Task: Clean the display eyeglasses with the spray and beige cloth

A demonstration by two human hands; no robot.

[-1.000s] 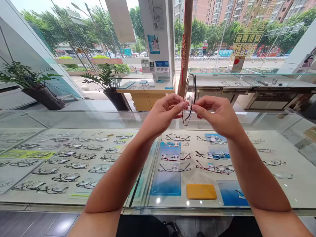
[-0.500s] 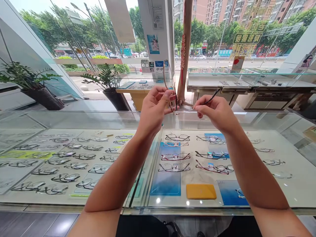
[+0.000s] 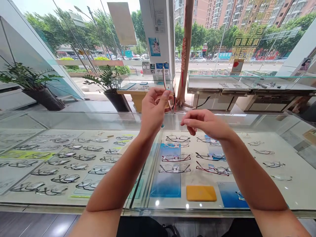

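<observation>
Two hands (image 3: 153, 107), one held eyeglass frame (image 3: 164, 79), two potted plants (image 3: 43, 98)

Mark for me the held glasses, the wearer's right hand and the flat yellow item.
Held glasses (image 3: 164, 78): head view, upper part of the frame.
Right hand (image 3: 202, 123): head view, middle of the hand.
Flat yellow item (image 3: 201, 193): head view, its top face.

Inside the display counter (image 3: 197, 213), rows of glasses (image 3: 66, 178) lie leftward, two columns of frames (image 3: 174, 168) right of them. Near the front edge, a case (image 3: 201, 193) lies left of a card (image 3: 228, 197), apparently under another pair (image 3: 240, 196). The held spectacles (image 3: 164, 79) show above the back edge; behind stand plants (image 3: 118, 100) left, cabinets (image 3: 214, 101) right.
</observation>
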